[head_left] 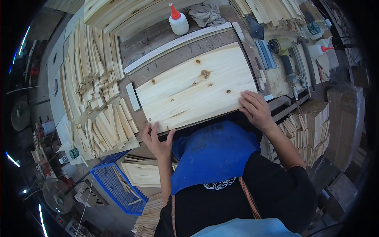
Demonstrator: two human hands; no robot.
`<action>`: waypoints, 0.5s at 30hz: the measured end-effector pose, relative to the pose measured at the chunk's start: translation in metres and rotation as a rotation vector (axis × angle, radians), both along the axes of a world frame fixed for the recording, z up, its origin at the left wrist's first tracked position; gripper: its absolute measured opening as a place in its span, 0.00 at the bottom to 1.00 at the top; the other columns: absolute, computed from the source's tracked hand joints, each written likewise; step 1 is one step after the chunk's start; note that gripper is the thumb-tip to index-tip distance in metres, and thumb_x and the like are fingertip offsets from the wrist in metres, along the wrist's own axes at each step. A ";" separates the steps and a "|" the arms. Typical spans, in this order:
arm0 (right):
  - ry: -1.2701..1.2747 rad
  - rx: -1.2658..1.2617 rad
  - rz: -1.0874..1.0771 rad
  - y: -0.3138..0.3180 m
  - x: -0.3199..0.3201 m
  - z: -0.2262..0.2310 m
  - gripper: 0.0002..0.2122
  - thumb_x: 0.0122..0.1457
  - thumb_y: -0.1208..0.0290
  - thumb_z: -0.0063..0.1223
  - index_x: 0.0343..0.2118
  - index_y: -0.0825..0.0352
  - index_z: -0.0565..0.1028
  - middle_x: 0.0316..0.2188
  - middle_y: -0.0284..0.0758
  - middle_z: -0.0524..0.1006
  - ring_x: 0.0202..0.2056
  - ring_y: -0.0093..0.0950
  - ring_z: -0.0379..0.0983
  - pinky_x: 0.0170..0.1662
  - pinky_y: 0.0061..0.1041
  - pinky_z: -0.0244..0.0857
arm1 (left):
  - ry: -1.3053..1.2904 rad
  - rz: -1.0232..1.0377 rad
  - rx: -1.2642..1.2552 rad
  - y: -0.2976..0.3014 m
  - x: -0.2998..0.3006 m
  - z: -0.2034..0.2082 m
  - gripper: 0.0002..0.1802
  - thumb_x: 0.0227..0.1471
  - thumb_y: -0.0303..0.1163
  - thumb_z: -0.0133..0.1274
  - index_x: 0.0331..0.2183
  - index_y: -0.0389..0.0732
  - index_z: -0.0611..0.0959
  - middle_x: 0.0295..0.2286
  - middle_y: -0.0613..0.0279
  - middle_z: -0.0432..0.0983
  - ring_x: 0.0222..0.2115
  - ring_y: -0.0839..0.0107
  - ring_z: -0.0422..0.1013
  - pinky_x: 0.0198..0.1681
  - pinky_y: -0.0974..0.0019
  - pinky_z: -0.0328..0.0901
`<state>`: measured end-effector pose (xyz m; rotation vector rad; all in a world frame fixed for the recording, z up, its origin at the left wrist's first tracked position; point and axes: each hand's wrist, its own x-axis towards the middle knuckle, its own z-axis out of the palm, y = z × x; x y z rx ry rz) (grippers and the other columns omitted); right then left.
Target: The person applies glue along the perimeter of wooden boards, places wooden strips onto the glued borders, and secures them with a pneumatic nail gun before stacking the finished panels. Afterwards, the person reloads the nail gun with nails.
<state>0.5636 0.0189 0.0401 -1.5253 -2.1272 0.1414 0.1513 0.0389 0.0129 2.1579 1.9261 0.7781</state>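
A pale knotty wooden panel (201, 85) lies flat on the workbench, inside a frame of white-faced strips (173, 48). My left hand (158, 144) is open at the panel's near left corner, its fingers and thumb spread along the edge and touching it. At the near right corner, my right hand (256, 110) has its fingers curled over the edge, with the thumb lower down at the side. Dark strips run beside the panel's two short ends. The panel's underside is hidden.
Thin wooden slats (94, 63) are piled at the left. A white glue bottle (179, 24) with a red tip and a grey rag (205, 14) stand beyond the frame. A power drill (286, 59) lies at the right. Below the bench is a blue crate (114, 185).
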 end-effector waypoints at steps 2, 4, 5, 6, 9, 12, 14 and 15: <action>-0.003 0.000 -0.009 0.003 0.005 -0.001 0.19 0.53 0.68 0.68 0.47 0.67 0.80 0.50 0.39 0.80 0.54 0.42 0.76 0.57 0.39 0.71 | -0.066 0.014 -0.001 0.006 0.004 -0.007 0.38 0.39 0.39 0.78 0.53 0.43 0.82 0.57 0.49 0.68 0.56 0.49 0.67 0.60 0.52 0.64; -0.011 0.005 -0.024 0.007 0.010 0.000 0.18 0.53 0.68 0.68 0.46 0.67 0.80 0.50 0.39 0.80 0.54 0.42 0.76 0.56 0.39 0.71 | -0.099 0.021 -0.002 0.014 0.006 -0.012 0.37 0.39 0.40 0.79 0.52 0.43 0.83 0.56 0.49 0.68 0.56 0.49 0.67 0.60 0.52 0.64; -0.010 0.003 -0.026 0.011 0.011 -0.001 0.18 0.53 0.68 0.68 0.46 0.67 0.80 0.50 0.39 0.80 0.54 0.42 0.76 0.56 0.39 0.71 | -0.072 0.022 0.002 0.022 0.010 -0.009 0.37 0.39 0.41 0.79 0.51 0.43 0.83 0.55 0.48 0.69 0.55 0.49 0.68 0.58 0.52 0.65; -0.005 0.008 -0.038 0.017 0.010 -0.001 0.17 0.53 0.68 0.68 0.46 0.67 0.81 0.50 0.39 0.80 0.54 0.42 0.76 0.56 0.39 0.71 | -0.046 0.023 0.007 0.030 0.013 -0.006 0.37 0.39 0.42 0.79 0.51 0.42 0.84 0.54 0.48 0.70 0.53 0.49 0.69 0.57 0.52 0.67; 0.010 0.019 -0.057 0.035 0.005 -0.004 0.16 0.53 0.69 0.68 0.45 0.66 0.81 0.50 0.39 0.81 0.54 0.41 0.77 0.56 0.39 0.72 | -0.006 0.028 0.024 0.049 0.014 -0.005 0.36 0.39 0.44 0.79 0.50 0.42 0.85 0.53 0.47 0.71 0.52 0.50 0.70 0.55 0.52 0.68; -0.023 0.053 -0.043 0.054 0.006 -0.007 0.16 0.53 0.69 0.68 0.44 0.67 0.82 0.49 0.39 0.81 0.53 0.42 0.77 0.55 0.38 0.72 | 0.010 0.047 0.054 0.060 0.017 -0.007 0.36 0.38 0.45 0.79 0.49 0.41 0.85 0.52 0.47 0.72 0.51 0.50 0.70 0.55 0.53 0.68; -0.024 0.046 -0.035 0.056 0.008 -0.006 0.16 0.53 0.68 0.67 0.44 0.67 0.82 0.49 0.39 0.81 0.53 0.42 0.77 0.55 0.38 0.72 | -0.001 0.036 0.038 0.064 0.018 -0.007 0.35 0.38 0.45 0.79 0.48 0.42 0.86 0.52 0.47 0.72 0.50 0.50 0.70 0.54 0.53 0.68; -0.023 0.039 -0.031 0.056 0.008 -0.005 0.16 0.53 0.68 0.67 0.44 0.67 0.81 0.49 0.39 0.81 0.53 0.42 0.77 0.55 0.38 0.72 | -0.006 0.032 0.031 0.066 0.016 -0.007 0.35 0.38 0.45 0.78 0.48 0.42 0.86 0.51 0.47 0.72 0.50 0.50 0.70 0.53 0.53 0.68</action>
